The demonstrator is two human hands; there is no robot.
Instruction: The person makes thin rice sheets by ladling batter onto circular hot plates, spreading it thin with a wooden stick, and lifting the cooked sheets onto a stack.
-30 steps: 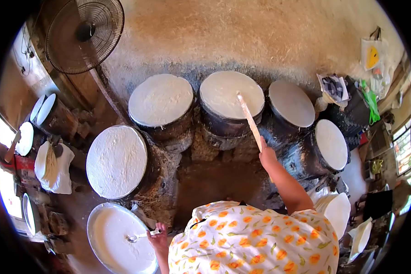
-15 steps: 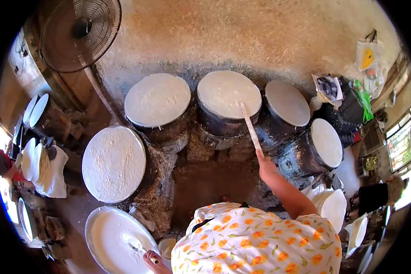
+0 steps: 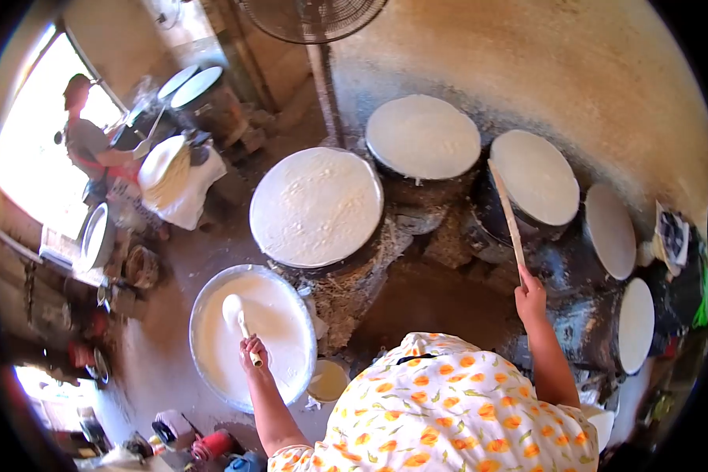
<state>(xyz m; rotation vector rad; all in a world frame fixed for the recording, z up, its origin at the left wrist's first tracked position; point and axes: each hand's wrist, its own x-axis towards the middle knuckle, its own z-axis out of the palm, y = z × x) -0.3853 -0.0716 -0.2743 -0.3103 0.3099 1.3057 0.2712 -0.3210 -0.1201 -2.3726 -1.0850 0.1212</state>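
Observation:
My left hand [image 3: 253, 352] is closed round the handle of a ladle [image 3: 233, 309]. Its pale bowl sits over a wide basin [image 3: 310, 322] of creamy white batter. In my right hand [image 3: 531, 295] is a long flat wooden stick [image 3: 508, 214], angled up and to the left. The stick's far tip is at the near left edge of a round white-topped drum [image 3: 536, 175]; I cannot tell whether they touch. Left of it are another white-topped drum [image 3: 423, 135] and a nearer, lumpy white one [image 3: 316, 206].
Further right stand a greyish covered drum [image 3: 610, 232] and a white-topped one [image 3: 636, 326]. A small yellowish pot [image 3: 328, 381] is beside the basin. A fan [image 3: 315, 20] rises behind. Another person [image 3: 86, 138] works at the far left near stacked round sheets [image 3: 165, 175].
The view has turned left. The ladle's bowl has lifted up out of the batter and shows whole. The stick's tip has come off the drum's middle to its near left edge.

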